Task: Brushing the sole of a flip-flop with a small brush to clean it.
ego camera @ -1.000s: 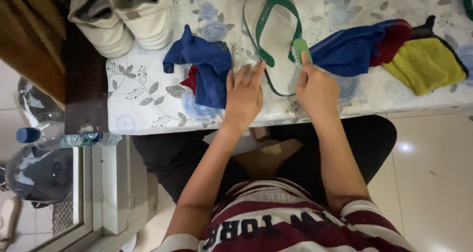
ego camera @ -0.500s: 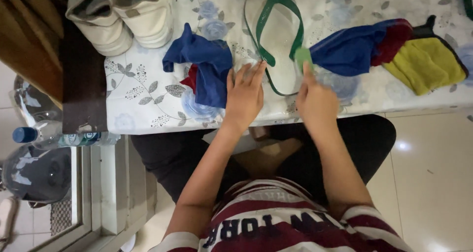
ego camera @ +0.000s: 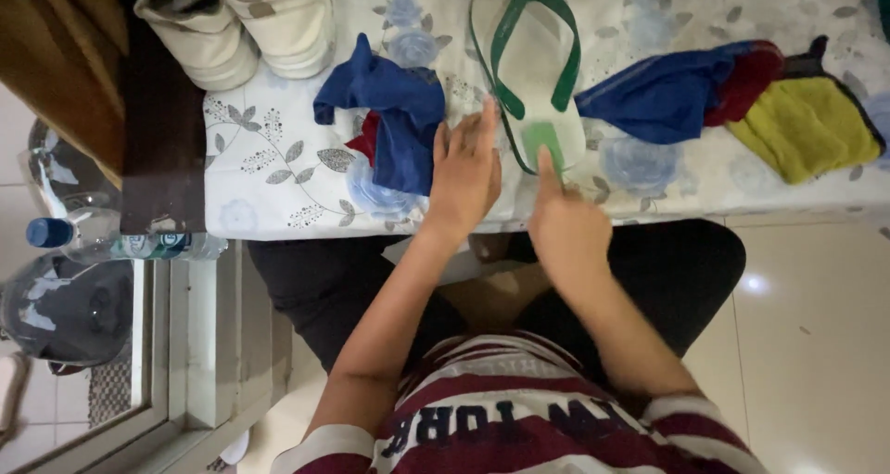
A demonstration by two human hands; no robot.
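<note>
A white flip-flop (ego camera: 533, 52) with green straps lies on a floral tablecloth (ego camera: 269, 172), heel toward me. My left hand (ego camera: 464, 172) rests flat on the cloth, fingers together against the sandal's left edge. My right hand (ego camera: 561, 219) is curled, with the index finger stretched out and pressing a small green pad (ego camera: 540, 142) onto the sandal's heel. A crumpled blue and red cloth (ego camera: 394, 112) lies just left of my left hand.
A blue and red cloth (ego camera: 667, 94) and a yellow cloth (ego camera: 802, 126) lie to the right of the sandal. White sneakers (ego camera: 236, 19) stand at the far left of the table. A water bottle (ego camera: 111, 242) lies below the table's left end, above a dark rounded object (ego camera: 65, 312).
My right hand has drawn the green pad along the sole toward me, from near the strap down to the heel. My left hand stays beside the sandal.
</note>
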